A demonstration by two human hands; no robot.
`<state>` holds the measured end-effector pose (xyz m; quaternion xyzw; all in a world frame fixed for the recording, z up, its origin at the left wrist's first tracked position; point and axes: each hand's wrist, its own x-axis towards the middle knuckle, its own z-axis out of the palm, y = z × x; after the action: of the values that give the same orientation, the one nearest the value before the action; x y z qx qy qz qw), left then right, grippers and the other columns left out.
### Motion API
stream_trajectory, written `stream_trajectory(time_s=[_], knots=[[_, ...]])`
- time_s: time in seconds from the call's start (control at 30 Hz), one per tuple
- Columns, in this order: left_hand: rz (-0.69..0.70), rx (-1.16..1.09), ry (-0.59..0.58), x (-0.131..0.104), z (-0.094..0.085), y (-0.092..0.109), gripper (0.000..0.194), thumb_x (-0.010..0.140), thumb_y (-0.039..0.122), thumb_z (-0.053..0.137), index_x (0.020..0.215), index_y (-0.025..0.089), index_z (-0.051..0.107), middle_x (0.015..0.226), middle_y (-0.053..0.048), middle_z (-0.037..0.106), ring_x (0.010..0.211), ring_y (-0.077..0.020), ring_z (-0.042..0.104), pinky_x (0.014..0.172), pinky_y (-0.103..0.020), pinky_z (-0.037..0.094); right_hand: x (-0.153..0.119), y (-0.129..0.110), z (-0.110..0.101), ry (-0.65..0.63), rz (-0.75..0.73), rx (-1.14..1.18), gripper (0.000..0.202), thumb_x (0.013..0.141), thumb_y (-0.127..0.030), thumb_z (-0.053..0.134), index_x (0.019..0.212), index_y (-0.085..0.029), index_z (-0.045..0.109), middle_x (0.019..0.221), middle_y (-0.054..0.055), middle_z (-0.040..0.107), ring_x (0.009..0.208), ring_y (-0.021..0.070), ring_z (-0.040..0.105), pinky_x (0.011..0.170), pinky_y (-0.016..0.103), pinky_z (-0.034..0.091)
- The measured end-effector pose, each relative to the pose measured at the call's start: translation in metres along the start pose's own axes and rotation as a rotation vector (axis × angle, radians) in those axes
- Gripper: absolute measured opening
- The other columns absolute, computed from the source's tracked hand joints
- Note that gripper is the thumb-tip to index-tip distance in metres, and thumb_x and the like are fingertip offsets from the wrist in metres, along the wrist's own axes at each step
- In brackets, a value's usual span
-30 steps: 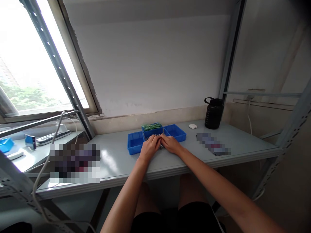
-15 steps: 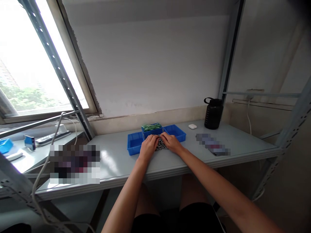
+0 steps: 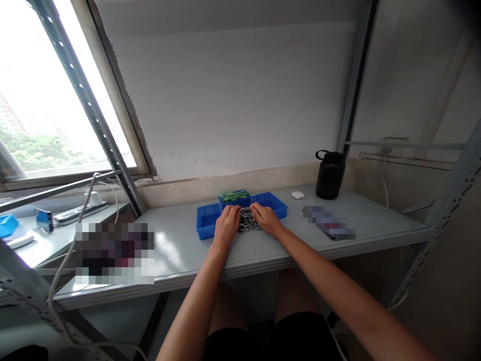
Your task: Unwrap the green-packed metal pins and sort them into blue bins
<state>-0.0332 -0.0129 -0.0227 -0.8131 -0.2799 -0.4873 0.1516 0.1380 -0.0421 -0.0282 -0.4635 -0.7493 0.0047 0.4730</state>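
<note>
A heap of small silvery metal pieces that look like screws point(image 3: 248, 220) lies on the table between my hands. My left hand point(image 3: 227, 223) is at the heap's left side, fingers curled and pressed together at the tips. Across from it, my right hand point(image 3: 265, 217) has its fingers bent in a pinch over the upper right of the heap. What either pinch holds is too small to make out. Around the far side stand a left blue bin point(image 3: 208, 222), a right blue bin point(image 3: 271, 203) and a middle bin holding green packets point(image 3: 233, 196).
A white case point(image 3: 297, 195) and a black bottle point(image 3: 330, 175) stand at the back right. A blurred flat item point(image 3: 327, 222) lies to the right. On the left are another blurred item point(image 3: 114, 253), a cable point(image 3: 67, 260) and a power strip point(image 3: 80, 214).
My hands have moved apart from each other, the left one leftward, so more of the metal heap shows between them. The bins stay in place.
</note>
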Motion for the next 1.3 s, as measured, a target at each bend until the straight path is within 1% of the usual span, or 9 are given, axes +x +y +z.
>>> stream_trajectory(time_s=[0.1, 0.33, 0.63, 0.9, 1.03, 1.13, 1.2, 1.27, 1.3], knots=[[-0.028, -0.006, 0.026, 0.000, -0.001, 0.000, 0.017, 0.091, 0.027, 0.041, 0.098, 0.018, 0.053, 0.091, -0.007, 0.060, 0.083, -0.0161, 0.059, 0.073, -0.027, 0.048, 0.000, -0.002, -0.002, -0.020, -0.003, -0.009, 0.027, 0.094, -0.031, 0.029, 0.092, -0.022, 0.055, 0.069, 0.000, 0.060, 0.063, 0.0158, 0.057, 0.061, 0.023, 0.036], [-0.014, 0.009, -0.070, 0.000, -0.005, 0.003, 0.017, 0.091, 0.028, 0.041, 0.099, 0.018, 0.053, 0.090, -0.006, 0.059, 0.084, -0.0167, 0.058, 0.074, -0.027, 0.048, -0.001, -0.002, -0.003, 0.009, 0.003, 0.052, 0.027, 0.094, -0.032, 0.028, 0.092, -0.022, 0.054, 0.069, 0.000, 0.059, 0.062, 0.0157, 0.056, 0.062, 0.023, 0.038], [-0.008, 0.014, -0.082, -0.001, -0.002, 0.001, 0.017, 0.092, 0.025, 0.039, 0.099, 0.019, 0.053, 0.089, -0.006, 0.059, 0.082, -0.0163, 0.057, 0.073, -0.027, 0.047, 0.000, -0.001, -0.002, 0.017, 0.015, 0.044, 0.028, 0.094, -0.032, 0.028, 0.092, -0.023, 0.054, 0.068, 0.000, 0.059, 0.062, 0.0159, 0.057, 0.062, 0.023, 0.038], [-0.012, 0.007, -0.035, 0.000, -0.003, 0.000, 0.016, 0.092, 0.025, 0.040, 0.098, 0.018, 0.053, 0.089, -0.006, 0.059, 0.081, -0.0165, 0.057, 0.073, -0.027, 0.046, 0.002, 0.004, 0.002, 0.033, 0.011, 0.008, 0.027, 0.094, -0.034, 0.029, 0.096, -0.023, 0.054, 0.071, 0.000, 0.060, 0.063, 0.0161, 0.057, 0.063, 0.023, 0.038], [-0.065, 0.048, 0.032, 0.002, -0.006, -0.002, 0.017, 0.091, 0.026, 0.041, 0.096, 0.018, 0.055, 0.086, -0.006, 0.060, 0.078, -0.0171, 0.056, 0.072, -0.029, 0.044, 0.001, 0.003, 0.002, 0.045, 0.003, -0.050, 0.027, 0.094, -0.035, 0.031, 0.098, -0.022, 0.054, 0.069, 0.000, 0.059, 0.062, 0.0166, 0.057, 0.062, 0.023, 0.036], [-0.144, 0.121, 0.110, 0.002, -0.008, -0.007, 0.017, 0.090, 0.028, 0.043, 0.092, 0.018, 0.057, 0.081, -0.006, 0.060, 0.074, -0.0181, 0.056, 0.069, -0.030, 0.042, 0.001, 0.002, 0.001, -0.001, -0.012, -0.114, 0.024, 0.094, -0.034, 0.033, 0.097, -0.022, 0.054, 0.066, -0.001, 0.059, 0.061, 0.0161, 0.057, 0.058, 0.023, 0.033], [-0.193, 0.212, 0.163, 0.002, -0.009, -0.011, 0.019, 0.089, 0.029, 0.044, 0.087, 0.018, 0.059, 0.078, -0.006, 0.061, 0.074, -0.0198, 0.055, 0.069, -0.032, 0.039, 0.000, 0.001, 0.002, -0.045, -0.034, -0.169, 0.023, 0.094, -0.033, 0.034, 0.094, -0.022, 0.054, 0.068, 0.000, 0.061, 0.061, 0.0154, 0.058, 0.057, 0.022, 0.031], [-0.240, 0.322, 0.179, 0.001, -0.010, -0.014, 0.021, 0.088, 0.030, 0.044, 0.083, 0.018, 0.060, 0.077, -0.007, 0.062, 0.077, -0.0220, 0.054, 0.072, -0.034, 0.037, -0.001, 0.000, 0.003, -0.090, -0.066, -0.248, 0.024, 0.094, -0.032, 0.033, 0.091, -0.021, 0.054, 0.069, 0.000, 0.061, 0.063, 0.0148, 0.057, 0.057, 0.022, 0.030], [-0.264, 0.374, 0.168, 0.001, -0.011, -0.014, 0.022, 0.088, 0.031, 0.044, 0.083, 0.017, 0.061, 0.077, -0.007, 0.063, 0.078, -0.0229, 0.054, 0.074, -0.035, 0.036, -0.001, -0.001, 0.004, -0.115, -0.094, -0.290, 0.025, 0.094, -0.033, 0.034, 0.088, -0.020, 0.054, 0.069, 0.001, 0.061, 0.064, 0.0148, 0.057, 0.058, 0.023, 0.031]])
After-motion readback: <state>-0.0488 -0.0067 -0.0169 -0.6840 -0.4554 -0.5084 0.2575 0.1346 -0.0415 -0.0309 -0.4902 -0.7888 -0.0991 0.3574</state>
